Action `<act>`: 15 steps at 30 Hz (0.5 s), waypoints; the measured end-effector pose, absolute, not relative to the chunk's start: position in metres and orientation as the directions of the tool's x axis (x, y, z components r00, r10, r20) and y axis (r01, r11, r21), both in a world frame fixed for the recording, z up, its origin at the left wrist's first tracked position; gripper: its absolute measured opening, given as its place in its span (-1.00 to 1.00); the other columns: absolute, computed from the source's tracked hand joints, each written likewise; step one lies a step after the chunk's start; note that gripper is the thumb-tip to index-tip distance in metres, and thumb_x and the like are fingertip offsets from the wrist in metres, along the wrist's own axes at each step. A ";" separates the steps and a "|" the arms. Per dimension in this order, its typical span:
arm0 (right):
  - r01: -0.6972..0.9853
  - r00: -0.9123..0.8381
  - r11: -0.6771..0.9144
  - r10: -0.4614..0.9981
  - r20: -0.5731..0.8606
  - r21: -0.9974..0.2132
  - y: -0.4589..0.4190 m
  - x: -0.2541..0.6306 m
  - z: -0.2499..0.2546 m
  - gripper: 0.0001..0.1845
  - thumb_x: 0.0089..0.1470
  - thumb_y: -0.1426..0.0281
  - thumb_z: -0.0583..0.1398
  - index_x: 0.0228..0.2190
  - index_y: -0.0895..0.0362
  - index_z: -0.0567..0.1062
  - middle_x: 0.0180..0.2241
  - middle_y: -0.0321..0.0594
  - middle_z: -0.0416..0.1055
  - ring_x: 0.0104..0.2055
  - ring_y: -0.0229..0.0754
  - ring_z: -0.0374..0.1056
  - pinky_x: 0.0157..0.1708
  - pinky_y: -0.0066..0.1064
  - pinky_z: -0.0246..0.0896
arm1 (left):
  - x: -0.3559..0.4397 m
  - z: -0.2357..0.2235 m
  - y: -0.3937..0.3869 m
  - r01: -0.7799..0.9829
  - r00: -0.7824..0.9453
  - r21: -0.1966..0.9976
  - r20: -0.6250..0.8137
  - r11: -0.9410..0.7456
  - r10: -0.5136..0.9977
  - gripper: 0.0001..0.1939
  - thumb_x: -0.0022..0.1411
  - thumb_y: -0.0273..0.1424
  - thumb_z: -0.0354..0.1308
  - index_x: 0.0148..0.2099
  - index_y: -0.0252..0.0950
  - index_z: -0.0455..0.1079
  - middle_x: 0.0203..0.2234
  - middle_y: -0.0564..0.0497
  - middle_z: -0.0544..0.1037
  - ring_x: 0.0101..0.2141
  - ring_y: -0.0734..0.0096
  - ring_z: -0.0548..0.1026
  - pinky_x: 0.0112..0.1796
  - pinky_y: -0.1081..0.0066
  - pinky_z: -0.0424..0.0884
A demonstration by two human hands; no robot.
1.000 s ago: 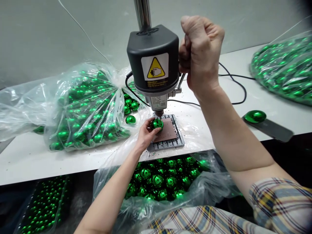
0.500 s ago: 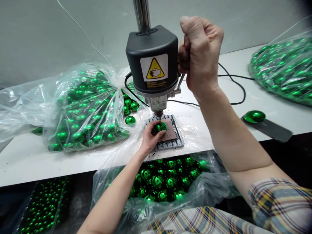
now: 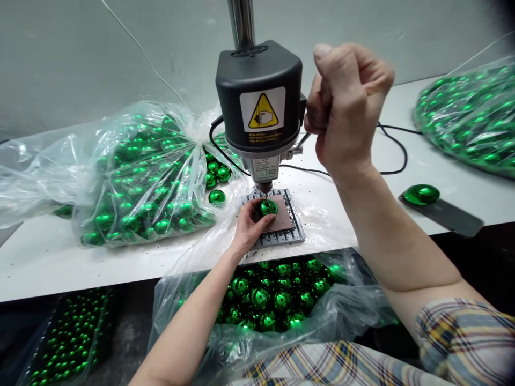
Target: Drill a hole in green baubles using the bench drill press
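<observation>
My left hand [image 3: 248, 224] closes thumb and fingers around a shiny green ball [image 3: 269, 209] on a brownish pad [image 3: 284, 214]. That pad lies on the grey slotted base [image 3: 296, 230] of a small bench drill press [image 3: 259, 102]. Straight above the ball is the drill's chuck [image 3: 265, 187], its thin bit pointing down at the ball; I cannot tell how far it reaches in. Beside the dark motor housing my right hand [image 3: 352, 102] is raised in a fist on the press's feed lever [image 3: 308, 138], whose gripped end is mostly hidden by the fingers.
A clear plastic bag of green balls [image 3: 140, 177] lies left, and another bag [image 3: 470, 118] far right. Below the table edge is an open bag of balls [image 3: 281, 295]. One ball [image 3: 421, 194] rests by a dark flat plate [image 3: 458, 217]. Black cable [image 3: 396, 171] crosses the white table.
My right hand has moved right and a little lower with the lever. The view has shifted slightly. My left hand still holds the ball beneath the bit.
</observation>
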State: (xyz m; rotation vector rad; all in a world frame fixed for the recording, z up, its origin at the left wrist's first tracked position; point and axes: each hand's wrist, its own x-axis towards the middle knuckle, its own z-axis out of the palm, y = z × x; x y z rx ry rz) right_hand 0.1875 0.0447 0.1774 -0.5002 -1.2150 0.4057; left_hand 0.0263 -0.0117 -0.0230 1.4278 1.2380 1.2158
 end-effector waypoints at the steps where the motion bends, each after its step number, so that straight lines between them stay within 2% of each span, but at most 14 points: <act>1: -0.032 0.306 0.843 0.519 0.798 -0.537 0.040 0.188 0.174 -0.43 0.24 0.31 0.23 -0.66 0.05 0.05 -0.74 -0.40 -0.05 -0.75 -0.31 -0.14 -0.77 -0.33 -0.23 | 0.026 -0.023 -0.012 0.139 0.032 0.982 0.127 -0.130 0.991 -0.50 0.04 -0.32 0.46 0.02 -0.26 0.45 -0.16 -0.09 0.53 -0.10 0.19 0.46 0.02 0.20 0.33; 7: 0.029 0.348 0.893 0.412 0.842 -0.449 0.025 0.189 0.149 -0.37 0.22 0.15 0.26 -0.67 0.06 0.04 -0.74 -0.39 -0.06 -0.72 -0.31 -0.13 -0.71 -0.31 -0.19 | 0.028 -0.021 -0.012 0.090 0.031 0.988 0.122 -0.124 0.992 -0.50 0.01 -0.32 0.48 0.00 -0.25 0.46 -0.18 -0.08 0.53 -0.10 0.19 0.46 0.03 0.19 0.32; 12: 0.095 0.368 0.855 0.445 0.816 -0.509 0.014 0.190 0.132 -0.34 0.18 0.11 0.26 -0.67 0.06 -0.02 -0.73 -0.37 -0.12 -0.70 -0.27 -0.11 -0.67 -0.28 -0.15 | 0.027 -0.024 -0.011 0.047 0.026 0.992 0.114 -0.115 0.993 -0.51 0.00 -0.33 0.49 -0.01 -0.24 0.47 -0.18 -0.07 0.53 -0.08 0.19 0.46 0.05 0.19 0.31; 15: 0.086 0.369 0.860 0.441 0.818 -0.502 0.011 0.189 0.126 -0.33 0.15 0.11 0.25 -0.66 0.07 -0.06 -0.73 -0.36 -0.13 -0.70 -0.26 -0.12 -0.65 -0.26 -0.15 | 0.027 -0.027 -0.011 0.051 0.033 0.992 0.115 -0.117 0.993 -0.49 0.01 -0.31 0.49 0.01 -0.24 0.46 -0.15 -0.08 0.53 -0.05 0.18 0.45 0.07 0.19 0.30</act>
